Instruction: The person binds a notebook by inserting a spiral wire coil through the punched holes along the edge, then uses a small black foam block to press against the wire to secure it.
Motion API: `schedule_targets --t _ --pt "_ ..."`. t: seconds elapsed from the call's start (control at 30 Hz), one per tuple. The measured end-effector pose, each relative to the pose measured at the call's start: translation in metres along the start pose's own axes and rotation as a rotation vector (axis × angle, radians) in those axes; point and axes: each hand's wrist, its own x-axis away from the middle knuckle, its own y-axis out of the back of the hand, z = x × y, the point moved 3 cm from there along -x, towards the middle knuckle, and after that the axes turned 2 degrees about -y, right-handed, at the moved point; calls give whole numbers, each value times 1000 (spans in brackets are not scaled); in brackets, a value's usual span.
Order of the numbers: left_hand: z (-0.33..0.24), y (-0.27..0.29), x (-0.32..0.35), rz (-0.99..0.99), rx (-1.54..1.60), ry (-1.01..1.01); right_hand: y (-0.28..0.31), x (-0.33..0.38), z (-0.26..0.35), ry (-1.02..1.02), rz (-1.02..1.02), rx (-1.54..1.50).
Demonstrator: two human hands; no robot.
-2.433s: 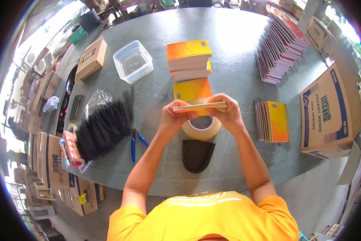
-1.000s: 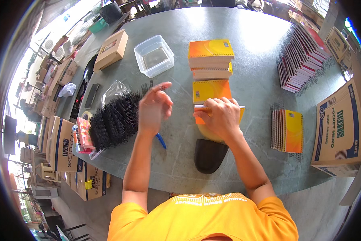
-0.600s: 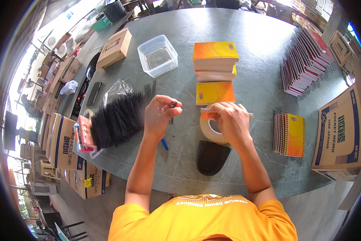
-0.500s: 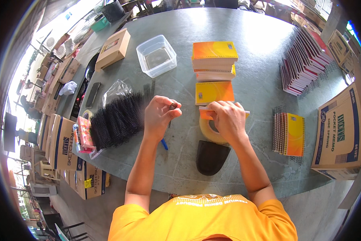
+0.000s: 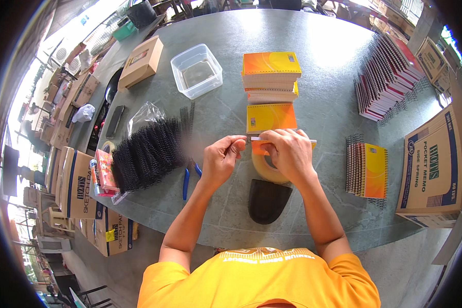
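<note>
Evidently this is close work: the thumb and forefinger of the left hand (image 5: 222,158) are pinched together at a notepad's near-left corner, apparently on a slim binding coil (image 5: 248,138), though little of it shows. The right hand (image 5: 292,155) has its fingers clamped over the orange-and-yellow notepad (image 5: 260,149) itself, tilted nearly on edge, a grip that seems meant to steady it while leaving its left end free for the other hand.

Under the notepad in view lies a roll of tape (image 5: 261,168); whether they touch I cannot tell. Nearer the person sits a dark rounded piece (image 5: 270,201), its use unclear. Just beyond the hands, a matching notebook (image 5: 271,117) lies flat, with a stack of notebooks (image 5: 271,63) behind it, likely lined up to be within straight reach.

To the left, a heap of black coils (image 5: 147,154) lies beside blue-handled pliers (image 5: 185,185), probably kept on that side for the left hand. Farther out on the worktop (image 5: 225,226) stands a clear plastic tub (image 5: 202,91). Across to the right, spiral-bound memo books (image 5: 375,170) overlap in a row, set well apart from the stack, perhaps to avoid mixing, near an open cardboard box (image 5: 430,172).
</note>
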Motion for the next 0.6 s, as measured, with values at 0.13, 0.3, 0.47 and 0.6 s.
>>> schedule_targets --t 0.13,0.3,0.47,0.6 --pt "-15 -5 1 -193 -289 -421 1 0 0 41 -2 -16" --pt "-24 12 -15 368 -258 261 0 1 -2 52 26 -12" --pt "-27 9 -14 128 -356 -316 1 0 -2 45 7 -26" --pt "-27 7 -18 172 -384 -343 4 4 0 64 0 2"
